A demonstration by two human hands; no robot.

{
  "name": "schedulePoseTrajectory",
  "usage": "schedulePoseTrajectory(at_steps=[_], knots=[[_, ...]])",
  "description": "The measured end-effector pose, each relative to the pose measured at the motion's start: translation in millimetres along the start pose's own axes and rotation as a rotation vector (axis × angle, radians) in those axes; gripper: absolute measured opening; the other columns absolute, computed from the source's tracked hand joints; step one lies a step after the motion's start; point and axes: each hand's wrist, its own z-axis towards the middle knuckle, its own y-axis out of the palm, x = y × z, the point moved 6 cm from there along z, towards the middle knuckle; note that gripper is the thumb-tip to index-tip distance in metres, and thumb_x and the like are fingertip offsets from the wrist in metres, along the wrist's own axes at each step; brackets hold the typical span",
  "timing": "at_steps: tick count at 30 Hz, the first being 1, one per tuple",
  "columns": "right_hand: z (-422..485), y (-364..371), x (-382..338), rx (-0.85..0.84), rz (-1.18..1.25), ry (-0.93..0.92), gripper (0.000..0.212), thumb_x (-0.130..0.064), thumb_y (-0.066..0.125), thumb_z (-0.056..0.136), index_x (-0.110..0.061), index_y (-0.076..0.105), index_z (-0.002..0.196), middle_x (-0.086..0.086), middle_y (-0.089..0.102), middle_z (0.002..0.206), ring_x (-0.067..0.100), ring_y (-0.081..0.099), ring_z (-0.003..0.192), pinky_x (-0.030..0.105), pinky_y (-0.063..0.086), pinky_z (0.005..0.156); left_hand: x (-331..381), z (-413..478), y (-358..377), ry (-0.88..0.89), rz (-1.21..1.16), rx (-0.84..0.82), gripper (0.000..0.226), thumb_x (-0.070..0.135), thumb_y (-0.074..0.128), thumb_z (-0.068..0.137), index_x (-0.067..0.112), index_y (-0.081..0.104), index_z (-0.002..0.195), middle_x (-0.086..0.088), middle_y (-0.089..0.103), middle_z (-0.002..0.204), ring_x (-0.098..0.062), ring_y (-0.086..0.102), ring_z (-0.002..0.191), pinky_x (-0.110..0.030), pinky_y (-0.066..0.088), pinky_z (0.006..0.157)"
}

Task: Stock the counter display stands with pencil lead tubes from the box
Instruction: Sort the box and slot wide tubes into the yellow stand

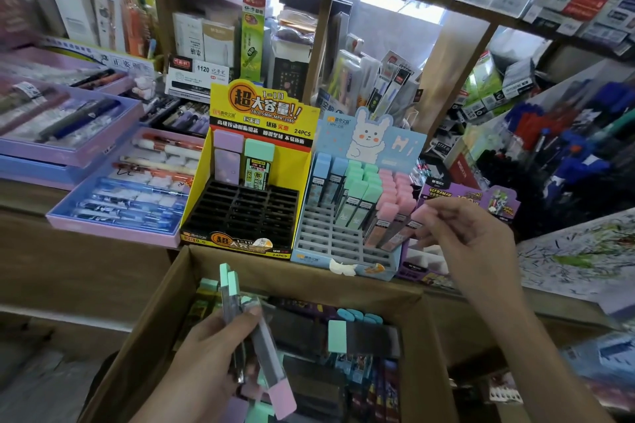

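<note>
My left hand grips a bundle of lead tubes with green and pink caps over the open cardboard box. More tubes lie loose in the box, among them a wide green-capped one. My right hand pinches a pink-capped tube at the right edge of the blue rabbit display stand, beside its pink rows. That stand holds blue, green and pink tubes at the back; its front slots are empty. The yellow display stand has two tubes in its back row.
Purple trays of pens lie on the counter to the left. A purple display stand sits behind my right hand. Pen racks and packaged stationery crowd the shelves behind and to the right. The wooden counter edge runs behind the box.
</note>
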Motion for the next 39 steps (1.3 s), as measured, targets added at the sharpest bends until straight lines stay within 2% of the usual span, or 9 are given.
schedulePoseTrajectory(at_steps=[6, 13, 16, 24, 28, 31, 34, 36, 39], knots=[[3.1, 1.8, 1.8, -0.018, 0.007, -0.018, 0.014, -0.003, 0.068, 0.096, -0.011, 0.075, 0.106, -0.003, 0.077, 0.088, 0.013, 0.075, 0.078, 0.020, 0.061, 0.071, 0.9, -2.0, 3.3, -0.001, 0.016, 0.001, 0.049, 0.030, 0.080, 0.061, 0.004, 0.069, 0.101, -0.013, 0.066, 0.060, -0.029, 0.063, 0.053, -0.034, 0.054, 0.046], [8.4, 4.2, 4.4, -0.073, -0.157, -0.088, 0.022, -0.006, 0.065, 0.099, -0.027, 0.059, 0.105, -0.009, 0.070, 0.083, 0.011, 0.073, 0.075, 0.016, 0.057, 0.067, 1.5, -3.3, 4.2, -0.017, 0.021, -0.006, 0.047, 0.028, 0.079, 0.060, 0.005, 0.069, 0.099, -0.014, 0.065, 0.062, -0.033, 0.061, 0.061, -0.038, 0.057, 0.051], [9.5, 8.3, 3.1, -0.084, -0.252, -0.156, 0.030, -0.001, 0.061, 0.099, -0.031, 0.062, 0.102, -0.012, 0.070, 0.081, 0.007, 0.070, 0.074, 0.013, 0.054, 0.064, 1.9, -5.0, 6.0, -0.027, 0.022, -0.015, 0.049, 0.028, 0.079, 0.061, 0.003, 0.068, 0.102, -0.017, 0.062, 0.068, -0.033, 0.060, 0.060, -0.037, 0.055, 0.050], [10.3, 14.5, -1.8, -0.058, -0.407, -0.245, 0.019, -0.001, 0.064, 0.096, -0.013, 0.071, 0.109, -0.001, 0.068, 0.093, 0.010, 0.067, 0.077, 0.026, 0.054, 0.071, 2.3, -7.8, 7.0, -0.014, 0.013, 0.010, 0.040, 0.025, 0.078, 0.068, 0.004, 0.067, 0.101, -0.020, 0.058, 0.079, -0.033, 0.058, 0.066, -0.033, 0.053, 0.049], [8.0, 14.7, -5.2, -0.046, -0.442, -0.231, 0.022, 0.000, 0.066, 0.095, -0.011, 0.074, 0.113, -0.001, 0.067, 0.099, -0.002, 0.062, 0.087, 0.009, 0.048, 0.074, 1.6, -7.4, 6.6, -0.031, 0.025, 0.009, 0.046, 0.029, 0.079, 0.062, 0.007, 0.067, 0.101, -0.020, 0.059, 0.083, -0.034, 0.059, 0.071, -0.034, 0.054, 0.050], [5.7, 12.4, -8.1, -0.038, -0.440, -0.209, 0.024, 0.000, 0.067, 0.095, -0.013, 0.073, 0.113, -0.004, 0.065, 0.101, -0.008, 0.060, 0.090, 0.005, 0.047, 0.077, 1.0, -6.4, 5.0, -0.014, 0.035, 0.020, 0.041, 0.029, 0.080, 0.068, 0.007, 0.069, 0.101, -0.016, 0.063, 0.075, -0.031, 0.059, 0.068, -0.033, 0.053, 0.049], [-6.2, 11.8, -12.3, 0.019, -0.364, -0.144, 0.025, -0.003, 0.068, 0.094, -0.022, 0.066, 0.110, -0.006, 0.064, 0.096, 0.004, 0.062, 0.086, 0.017, 0.052, 0.073, 0.8, -6.1, 5.7, 0.006, 0.018, 0.010, 0.030, 0.026, 0.077, 0.080, 0.007, 0.069, 0.102, -0.010, 0.066, 0.063, -0.029, 0.058, 0.066, -0.033, 0.053, 0.049], [-21.9, 16.9, -18.5, 0.042, -0.273, -0.090, 0.024, -0.010, 0.067, 0.094, -0.032, 0.062, 0.101, -0.012, 0.066, 0.088, 0.006, 0.064, 0.080, 0.014, 0.051, 0.067, 1.2, -6.1, 5.8, 0.016, -0.003, 0.005, 0.032, 0.027, 0.078, 0.077, 0.007, 0.070, 0.101, -0.009, 0.066, 0.059, -0.026, 0.058, 0.060, -0.033, 0.052, 0.050], [-51.8, 43.2, -24.4, -0.096, -0.105, 0.014, 0.024, -0.016, 0.069, 0.092, -0.039, 0.065, 0.092, -0.013, 0.071, 0.087, 0.005, 0.069, 0.075, 0.012, 0.053, 0.062, 2.0, -6.7, 6.5, 0.031, -0.037, -0.023, 0.038, 0.028, 0.079, 0.072, 0.005, 0.071, 0.101, -0.011, 0.063, 0.064, -0.023, 0.057, 0.051, -0.033, 0.051, 0.049]])
